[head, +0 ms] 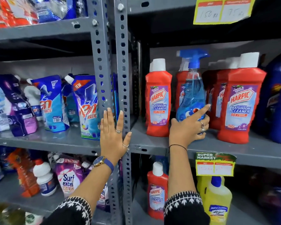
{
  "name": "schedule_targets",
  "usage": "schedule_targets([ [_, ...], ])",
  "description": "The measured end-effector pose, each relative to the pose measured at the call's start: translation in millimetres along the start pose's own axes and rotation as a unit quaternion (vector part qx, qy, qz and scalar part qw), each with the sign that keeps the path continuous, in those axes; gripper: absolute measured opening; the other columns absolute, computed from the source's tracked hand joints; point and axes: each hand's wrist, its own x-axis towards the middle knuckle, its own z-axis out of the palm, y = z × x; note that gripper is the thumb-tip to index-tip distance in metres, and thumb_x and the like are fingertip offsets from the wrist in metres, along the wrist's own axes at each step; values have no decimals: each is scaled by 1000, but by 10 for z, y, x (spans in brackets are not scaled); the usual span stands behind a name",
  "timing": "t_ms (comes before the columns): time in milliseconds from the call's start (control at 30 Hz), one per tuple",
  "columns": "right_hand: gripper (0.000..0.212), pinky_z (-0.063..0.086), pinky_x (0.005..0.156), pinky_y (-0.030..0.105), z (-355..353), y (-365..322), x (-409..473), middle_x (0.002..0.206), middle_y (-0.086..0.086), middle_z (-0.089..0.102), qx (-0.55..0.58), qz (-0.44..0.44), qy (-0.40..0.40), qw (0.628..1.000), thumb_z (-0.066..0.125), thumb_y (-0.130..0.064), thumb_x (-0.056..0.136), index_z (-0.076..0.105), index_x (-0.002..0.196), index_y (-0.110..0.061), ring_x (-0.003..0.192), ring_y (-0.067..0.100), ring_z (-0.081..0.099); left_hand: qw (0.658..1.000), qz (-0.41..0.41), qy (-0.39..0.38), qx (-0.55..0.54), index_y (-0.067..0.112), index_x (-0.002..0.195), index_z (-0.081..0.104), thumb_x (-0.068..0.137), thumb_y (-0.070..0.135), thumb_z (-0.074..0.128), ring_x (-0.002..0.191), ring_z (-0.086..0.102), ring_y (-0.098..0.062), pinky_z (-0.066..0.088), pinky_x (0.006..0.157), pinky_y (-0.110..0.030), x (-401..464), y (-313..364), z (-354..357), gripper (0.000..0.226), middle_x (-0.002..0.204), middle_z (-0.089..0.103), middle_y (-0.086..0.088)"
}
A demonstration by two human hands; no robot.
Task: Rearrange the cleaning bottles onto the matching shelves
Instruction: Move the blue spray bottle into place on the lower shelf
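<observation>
Blue spray bottle (191, 96) gripped by right hand (187, 127), seemingly tilted.

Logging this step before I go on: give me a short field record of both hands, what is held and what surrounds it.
left hand: open, flat against the grey shelf upright
right hand: gripping the blue spray bottle near its base
bottle position: upright, on the middle right shelf
neighbours: red Harpic bottles on both sides
left bay: detergent pouches

Red bottles (158, 101): "HARPIC BATHROOM CLEANER"; pouch (88, 108): "Rin Matic".
</observation>
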Motion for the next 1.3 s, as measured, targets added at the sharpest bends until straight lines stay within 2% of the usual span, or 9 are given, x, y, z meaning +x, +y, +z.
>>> schedule_targets([
  [200,119,24,104,56,-137,-60,-268,147,15,25,-8,-11,19,1000,80,-22,62,-2,148,-24,133,34,30,999,11,13,-32,23,153,-2,100,51,20,145,-6,-28,0,118,-40,5,-11,32,64,153,9,-23],
  [367,118,26,102,58,-375,-113,-536,148,11,26,3,-26,14,1000,80,-25,63,-1,149,-26,132,31,30,998,23,22,-48,19,153,1,94,43,35,142,6,-38,-1,118,-40,5,-12,37,72,152,15,-27],
  [533,117,34,100,57,-629,-20,-938,144,13,31,37,-35,19,999,79,-23,61,2,149,-24,131,30,33,998,29,23,-54,15,153,9,95,42,35,142,7,-39,-3,118,-40,12,-9,8,70,152,16,-28],
  [733,115,29,109,45,-585,711,-1475,145,19,31,108,-17,30,994,82,-13,59,9,148,-19,133,29,25,998,29,13,-58,13,153,12,96,42,38,142,7,-40,-4,118,-40,6,-3,-28,68,153,15,-28],
  [833,115,34,106,34,-494,1202,-1740,146,13,27,129,6,32,991,82,-10,59,9,144,-35,133,29,27,998,28,8,-59,13,152,13,96,41,39,141,8,-41,-4,118,-40,6,-5,-36,68,152,15,-29],
  [933,110,35,108,42,-432,1619,-1926,146,15,24,124,24,16,992,80,-13,58,11,140,-39,134,32,29,998,26,7,-63,13,152,15,97,41,40,141,9,-41,-5,117,-39,6,-1,-34,67,152,16,-29],
  [1033,108,39,103,37,-396,1922,-2021,145,13,24,129,79,-12,988,79,-1,63,13,143,-30,128,27,35,998,26,9,-57,13,152,15,97,40,43,141,9,-41,-6,117,-38,3,-3,-41,67,152,16,-29],
  [1167,107,42,103,45,-295,2200,-2023,147,8,22,119,103,-23,987,78,2,67,13,142,-37,129,25,35,998,25,14,-56,12,151,16,97,39,44,141,10,-41,-6,117,-38,9,-2,-36,67,152,17,-30],
  [1300,107,44,102,43,-119,2371,-1854,146,10,25,111,103,-32,988,79,7,65,16,145,-23,128,22,37,998,23,11,-54,13,151,16,95,38,45,140,11,-42,-5,117,-38,13,-4,-29,68,151,18,-31],
])
